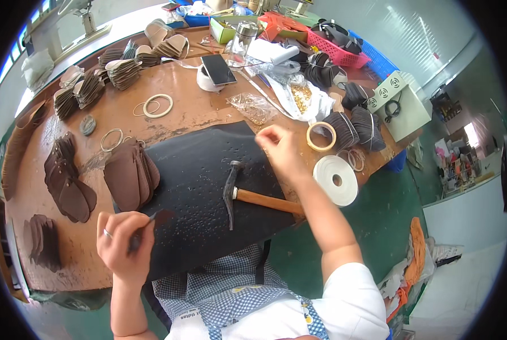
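Note:
My left hand (126, 243), with a ring on one finger, pinches a small dark brown leather piece (162, 216) over the lower left of a black mat (191, 158). At the mat's upper right edge, my right hand (279, 150) has thumb and forefinger together; whatever they hold, if anything, is too small to make out. Between my hands a hammer (259, 199) lies on the mat, its wooden handle toward my right forearm. Brown leather pieces (130, 175) are stacked on the mat's left edge, and another fanned pile (69, 187) lies farther left.
A bag of small gold-coloured parts (257, 107) and a white bag with more gold parts (302, 97) lie beyond my right hand. Tape rolls (335, 180) sit to the right. A phone (218, 69), a glass bottle (244, 39) and stacked insole-shaped pieces (123, 73) stand farther back.

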Tool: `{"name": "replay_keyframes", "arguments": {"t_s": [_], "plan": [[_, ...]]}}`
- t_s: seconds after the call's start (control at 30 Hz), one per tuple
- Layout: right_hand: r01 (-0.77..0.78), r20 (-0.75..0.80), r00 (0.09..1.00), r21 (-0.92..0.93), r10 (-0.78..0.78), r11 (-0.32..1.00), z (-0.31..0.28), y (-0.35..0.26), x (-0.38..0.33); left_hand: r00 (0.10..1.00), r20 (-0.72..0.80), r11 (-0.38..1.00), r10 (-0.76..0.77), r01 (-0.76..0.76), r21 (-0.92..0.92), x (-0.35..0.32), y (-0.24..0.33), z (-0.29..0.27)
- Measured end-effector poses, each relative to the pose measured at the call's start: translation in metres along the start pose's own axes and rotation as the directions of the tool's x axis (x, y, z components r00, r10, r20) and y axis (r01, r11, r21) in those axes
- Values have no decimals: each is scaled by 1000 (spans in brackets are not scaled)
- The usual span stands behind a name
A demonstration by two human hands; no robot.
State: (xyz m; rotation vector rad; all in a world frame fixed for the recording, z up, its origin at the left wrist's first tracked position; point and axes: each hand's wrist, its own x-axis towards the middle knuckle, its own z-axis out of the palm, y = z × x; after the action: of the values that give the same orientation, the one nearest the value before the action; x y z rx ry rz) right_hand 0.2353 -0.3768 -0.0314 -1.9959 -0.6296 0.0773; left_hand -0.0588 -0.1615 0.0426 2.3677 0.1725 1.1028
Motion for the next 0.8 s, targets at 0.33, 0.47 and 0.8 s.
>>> {"name": "replay_keyframes", "arguments": {"t_s": [0.33,0.47,0.8], "plan": [[61,0,998,-385,-66,921,1,79,71,882,421,931,213,-314,185,-90,-26,40],[34,-8,999,-412,-41,911,2,79,70,909,381,952,170,-252,176,-101,-17,43],[98,75,994,-223,-83,970,6,13,36,949,315,965,-11,-73,251,-119,-6,39]]}}
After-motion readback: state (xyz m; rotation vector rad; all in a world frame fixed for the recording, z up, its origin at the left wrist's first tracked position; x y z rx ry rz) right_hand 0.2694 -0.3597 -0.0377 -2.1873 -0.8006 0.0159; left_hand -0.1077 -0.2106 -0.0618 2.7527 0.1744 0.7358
